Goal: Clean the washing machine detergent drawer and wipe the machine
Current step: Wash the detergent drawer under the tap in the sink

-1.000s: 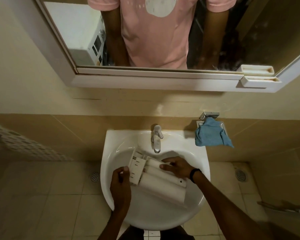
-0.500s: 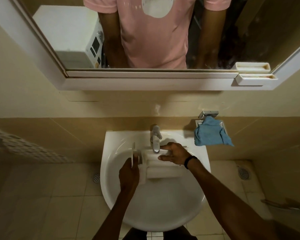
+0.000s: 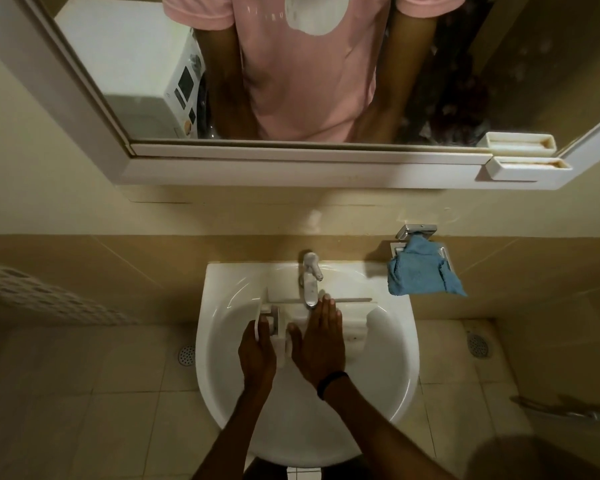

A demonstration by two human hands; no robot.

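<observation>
The detergent drawer [image 3: 355, 327] lies inside the white sink [image 3: 409, 358], at the back of the basin, directly under the spout of the tap [image 3: 310, 278]. Its long axis runs left to right, with the front panel at the left end.

Left hand [image 3: 257, 351]: positioned at the left end of the drawer. The fingers are curled round the front panel and grasp it.

Right hand [image 3: 321, 344]: laid flat on top of the drawer body. The fingers [image 3: 326, 306] are straight and released, with the tips just beside the tap spout. A black wristband [image 3: 331, 384] sits on this wrist.

A blue cloth [image 3: 423, 271] hangs from a metal holder [image 3: 418, 232] on the wall, to the right of the sink and apart from both hands.

The mirror [image 3: 326, 81] above the sink reflects the person's pink shirt and, at its left, the white washing machine [image 3: 146, 84]. A white tray [image 3: 527, 166] sits on the right end of the mirror's ledge. A floor drain [image 3: 186, 355] shows to the left of the sink.
</observation>
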